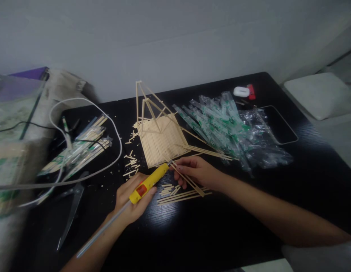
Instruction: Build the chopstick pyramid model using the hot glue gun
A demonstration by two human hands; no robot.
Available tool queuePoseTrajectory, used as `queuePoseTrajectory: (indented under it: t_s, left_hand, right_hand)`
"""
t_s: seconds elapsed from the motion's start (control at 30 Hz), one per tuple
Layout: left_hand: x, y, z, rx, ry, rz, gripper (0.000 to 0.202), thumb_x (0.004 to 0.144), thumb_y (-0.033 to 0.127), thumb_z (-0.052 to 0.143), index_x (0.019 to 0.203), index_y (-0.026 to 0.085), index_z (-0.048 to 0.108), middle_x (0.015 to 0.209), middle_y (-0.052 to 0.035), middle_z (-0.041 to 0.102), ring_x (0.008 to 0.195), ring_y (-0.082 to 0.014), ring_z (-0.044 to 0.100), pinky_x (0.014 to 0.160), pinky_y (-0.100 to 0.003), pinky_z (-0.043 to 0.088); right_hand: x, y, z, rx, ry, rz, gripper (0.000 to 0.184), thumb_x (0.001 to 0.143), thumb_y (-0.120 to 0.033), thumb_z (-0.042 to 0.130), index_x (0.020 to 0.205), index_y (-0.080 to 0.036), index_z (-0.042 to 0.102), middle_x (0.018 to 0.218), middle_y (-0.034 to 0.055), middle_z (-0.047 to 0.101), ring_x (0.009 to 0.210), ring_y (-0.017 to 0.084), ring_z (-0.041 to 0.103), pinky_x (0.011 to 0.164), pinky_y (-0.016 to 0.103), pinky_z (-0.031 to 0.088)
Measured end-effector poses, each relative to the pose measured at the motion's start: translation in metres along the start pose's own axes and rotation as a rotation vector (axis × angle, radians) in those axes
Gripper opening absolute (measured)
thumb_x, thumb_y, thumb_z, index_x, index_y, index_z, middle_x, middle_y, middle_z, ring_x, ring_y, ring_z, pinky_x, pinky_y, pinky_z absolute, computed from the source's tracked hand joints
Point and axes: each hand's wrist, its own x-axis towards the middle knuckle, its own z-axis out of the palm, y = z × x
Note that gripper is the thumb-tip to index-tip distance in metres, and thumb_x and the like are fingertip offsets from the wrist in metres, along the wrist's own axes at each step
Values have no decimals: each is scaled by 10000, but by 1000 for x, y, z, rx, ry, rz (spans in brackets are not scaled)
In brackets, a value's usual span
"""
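Note:
My left hand [129,200] is closed around a yellow glue gun [148,182] with a red patch; its nozzle points up and right. The nozzle tip meets a few thin wooden sticks [188,180] that my right hand [196,170] pinches just above the black table [305,181]. A long glue stick trails from the gun's back, down to the left. Right behind both hands stands a model of wooden sticks [160,138]: a flat square base with a leaning triangular frame on its far left corner.
Short stick offcuts [130,160] litter the table left of the model. More long sticks [178,195] lie under my right hand. Empty plastic wrappers [229,128] pile at the right. Wrapped chopsticks [79,151], white cable [87,109] and scissors [72,209] are at the left.

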Motion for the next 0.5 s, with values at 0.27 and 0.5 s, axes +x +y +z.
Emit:
queuePoseTrajectory:
  t_s: [0.27, 0.5]
  left_hand:
    - [-5, -2, 0, 75, 66, -79, 88, 958, 182, 652, 983, 249, 704, 822, -20, 734, 714, -187, 707, 607, -307, 578]
    - [-2, 2, -2, 42, 63, -82, 117, 963, 164, 652, 1020, 254, 701, 829, -5, 717, 714, -189, 700, 615, -320, 583]
  right_hand:
    - [-2, 0, 0, -61, 0, -22, 355, 880, -437, 871, 1047, -143, 765, 781, 1, 737, 635, 100, 673, 610, 225, 563]
    - [-2, 1, -1, -62, -8, -31, 324, 893, -413, 861, 1053, -147, 769, 790, 3, 742, 643, 99, 671, 616, 223, 556]
